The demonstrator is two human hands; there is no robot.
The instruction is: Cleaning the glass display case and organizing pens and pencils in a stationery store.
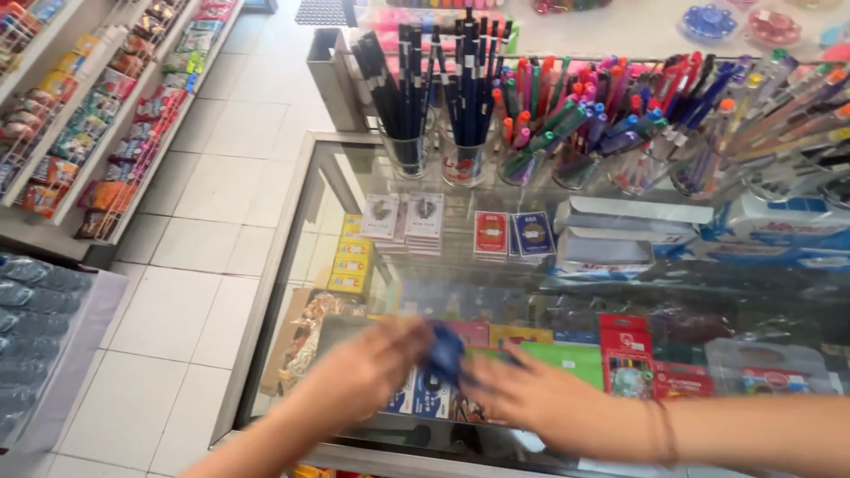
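Both hands meet low over the glass worktop [292,265] with a small dark blue object [445,352] between them. The left hand [372,363] is blurred, its fingers curled against the blue object's left side; whether it truly grips it cannot be told. The right hand [540,398] lies flatter, fingers spread and loose, fingertips touching the object's right edge. A thin band [666,432] circles the right wrist.

Under the glass, just beyond the hands, lie a flat green package [567,358], a red coloured-pencil box [625,354] standing upright to its right, and a smaller red packet [682,381] beside that. Further back on an inner shelf sit 2 small card boxes, one red [490,235] and one blue [533,234], white card packs [405,217] to their left, a yellow stack [351,263] at the left end, and white-and-blue cartons [633,232] to the right.

Along the worktop's far edge stand clear cups: 2 hold dark blue pencils [434,80], the others multicoloured pens [620,106].

The floor [195,265] is pale tile. A slanted shelf rack [106,115] of snack packets runs along the left, with wrapped water bottles [40,310] below it.
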